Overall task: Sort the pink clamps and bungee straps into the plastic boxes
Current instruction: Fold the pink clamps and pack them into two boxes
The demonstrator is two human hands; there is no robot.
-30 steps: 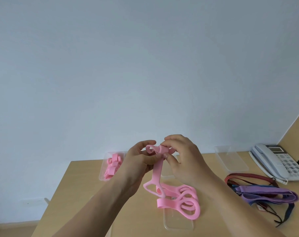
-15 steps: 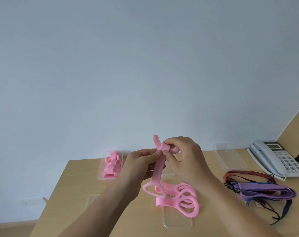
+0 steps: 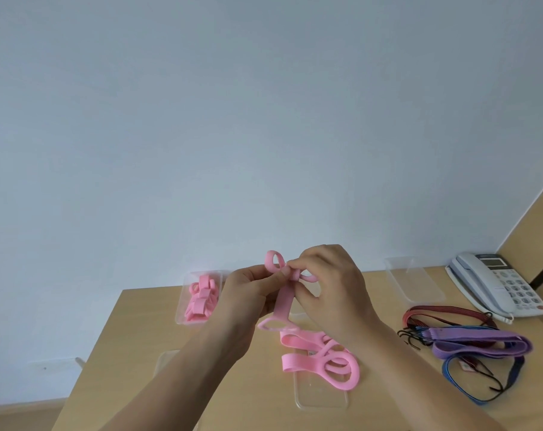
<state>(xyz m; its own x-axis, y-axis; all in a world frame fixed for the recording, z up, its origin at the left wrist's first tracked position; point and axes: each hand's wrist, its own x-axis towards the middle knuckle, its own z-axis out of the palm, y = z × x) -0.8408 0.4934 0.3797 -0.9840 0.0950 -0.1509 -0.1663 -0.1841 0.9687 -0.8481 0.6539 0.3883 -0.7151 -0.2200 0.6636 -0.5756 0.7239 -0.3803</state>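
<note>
Both hands hold one pink clamp (image 3: 283, 301) up above the table. My left hand (image 3: 248, 293) pinches its upper part, where a pink loop sticks up. My right hand (image 3: 329, 281) pinches the other loop beside it. The clamp's long strip hangs down to a ring near the table. More pink clamps (image 3: 323, 359) lie in a loose pile below my hands. A clear plastic box (image 3: 180, 309) at the back left holds several pink clamps. A second clear box (image 3: 419, 293) stands at the back right. Bungee straps (image 3: 469, 340), purple, red and blue, lie at the right.
A white desk telephone (image 3: 497, 284) sits at the far right by a wooden panel. A clear lid (image 3: 321, 396) lies flat under the pink pile, and another clear lid (image 3: 166, 362) shows by my left forearm. The wooden table (image 3: 133, 331) ends at a pale wall.
The upper end of the clamp has been bent into loops between my fingers; my hands stay close together at the same height. The view has shifted slightly.
</note>
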